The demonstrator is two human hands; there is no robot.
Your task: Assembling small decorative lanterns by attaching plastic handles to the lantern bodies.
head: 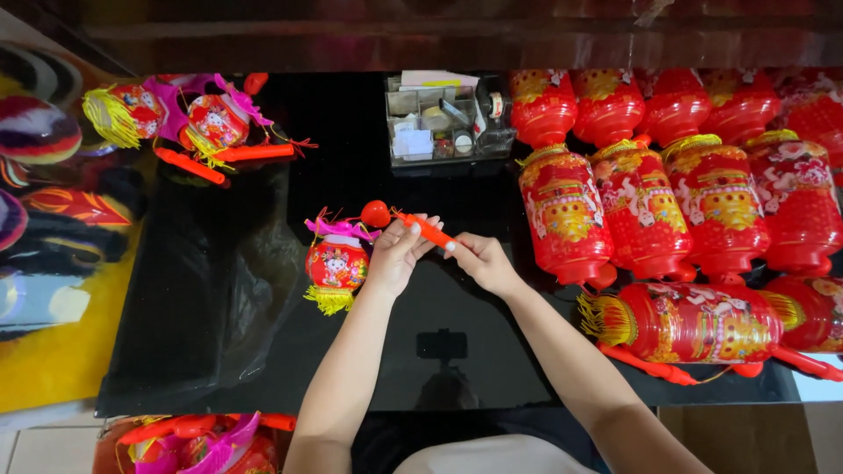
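On the glossy black table [492, 351], both hands' [439, 254] grips clamp an orange stick [421, 228] beside red lanterns [667, 211].

We are looking down at black table [263, 351]. Left hand [395, 254] and right hand [481, 261] are gripping orange stick [424, 229] together, red ball end [376, 213] pointing left. Small round lantern [335, 263] with yellow fringe is lying just beside left hand. Red cylinder lanterns [667, 202] are crowding right side. Clear organizer box [443, 123] is standing at far edge. Two more small lanterns [189, 123] are lying far left.
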